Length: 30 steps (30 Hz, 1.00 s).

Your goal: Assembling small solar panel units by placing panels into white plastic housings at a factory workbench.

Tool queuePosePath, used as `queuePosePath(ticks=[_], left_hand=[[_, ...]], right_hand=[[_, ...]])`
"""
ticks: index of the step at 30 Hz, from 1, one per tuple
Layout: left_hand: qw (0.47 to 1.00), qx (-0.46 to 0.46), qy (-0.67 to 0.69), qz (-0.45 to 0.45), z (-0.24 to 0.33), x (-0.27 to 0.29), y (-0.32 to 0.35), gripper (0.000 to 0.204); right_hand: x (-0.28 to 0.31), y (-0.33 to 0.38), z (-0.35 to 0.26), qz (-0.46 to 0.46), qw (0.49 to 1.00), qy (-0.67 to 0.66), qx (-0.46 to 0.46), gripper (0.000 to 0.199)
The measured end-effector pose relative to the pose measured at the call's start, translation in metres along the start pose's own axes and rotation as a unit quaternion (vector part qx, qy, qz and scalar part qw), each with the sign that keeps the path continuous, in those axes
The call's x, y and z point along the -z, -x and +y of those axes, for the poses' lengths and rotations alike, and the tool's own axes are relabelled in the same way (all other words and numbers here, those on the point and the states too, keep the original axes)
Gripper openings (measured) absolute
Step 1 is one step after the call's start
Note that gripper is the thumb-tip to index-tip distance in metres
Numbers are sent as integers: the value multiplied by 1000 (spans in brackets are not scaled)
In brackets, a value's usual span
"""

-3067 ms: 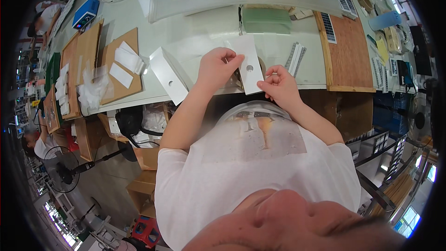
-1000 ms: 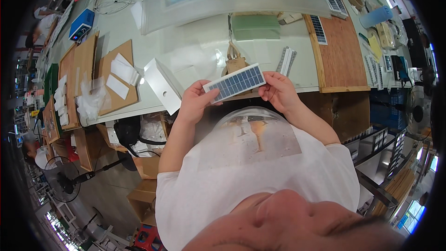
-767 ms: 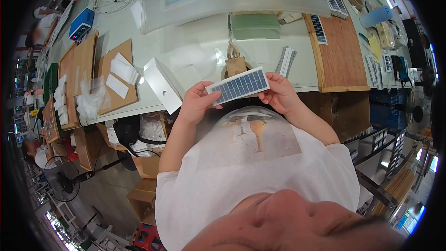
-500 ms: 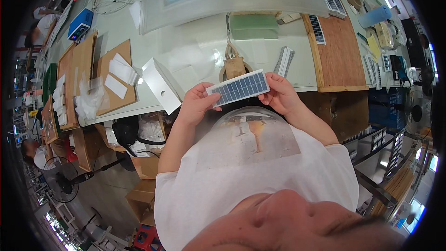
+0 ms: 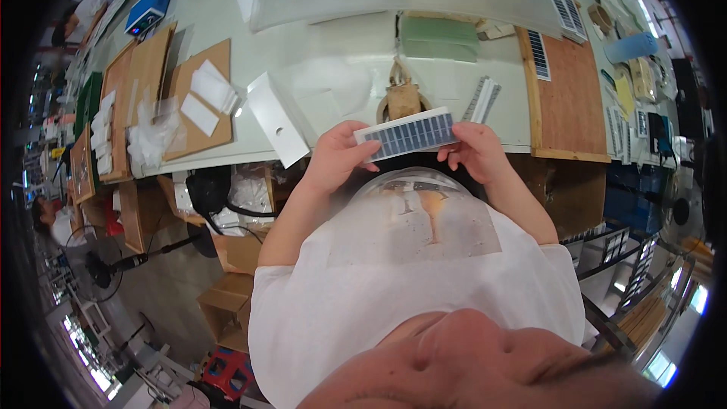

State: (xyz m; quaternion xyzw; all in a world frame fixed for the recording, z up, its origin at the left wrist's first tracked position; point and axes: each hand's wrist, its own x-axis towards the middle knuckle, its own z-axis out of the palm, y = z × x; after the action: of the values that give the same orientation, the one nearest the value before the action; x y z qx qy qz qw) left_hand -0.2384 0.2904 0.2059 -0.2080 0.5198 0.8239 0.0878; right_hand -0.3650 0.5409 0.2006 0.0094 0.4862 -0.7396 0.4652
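Bright overhead light is washing my pale table (image 5: 333,38) evenly, throwing glare across its upper middle. The fisheye lens is bending straight edges toward the black rim. My chin is blurring at the lower edge, while shadows are pooling beneath the bench at left.

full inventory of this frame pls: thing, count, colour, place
solar panel strip: 1, blue with white edge, held at both ends above the bench edge
brown holder: 1, on bench behind the strip
white card with hole: 1, bench edge, left
green sheets: stack, far bench centre
wooden board: 1, brown, right
cardboard sheets: several, left, white pieces on top
blue box: 1, far left
fan: 1, black, floor left
left hand: fingers on strip's left end
right hand: fingers on strip's right end
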Motion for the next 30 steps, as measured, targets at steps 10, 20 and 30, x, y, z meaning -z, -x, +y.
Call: queuePosePath(ticks=[10, 20, 30], left_hand=[[999, -25, -24, -5, 2, -5, 3, 36], [999, -17, 26, -15, -4, -5, -1, 31], [1000, -15, 18, 3, -4, -8, -4, 29]], right_hand=[[1, -11, 10, 19, 995, 87, 42, 22], [-3, -12, 13, 39, 992, 110, 49, 22], [-4, -11, 17, 55, 989, 122, 58, 23]])
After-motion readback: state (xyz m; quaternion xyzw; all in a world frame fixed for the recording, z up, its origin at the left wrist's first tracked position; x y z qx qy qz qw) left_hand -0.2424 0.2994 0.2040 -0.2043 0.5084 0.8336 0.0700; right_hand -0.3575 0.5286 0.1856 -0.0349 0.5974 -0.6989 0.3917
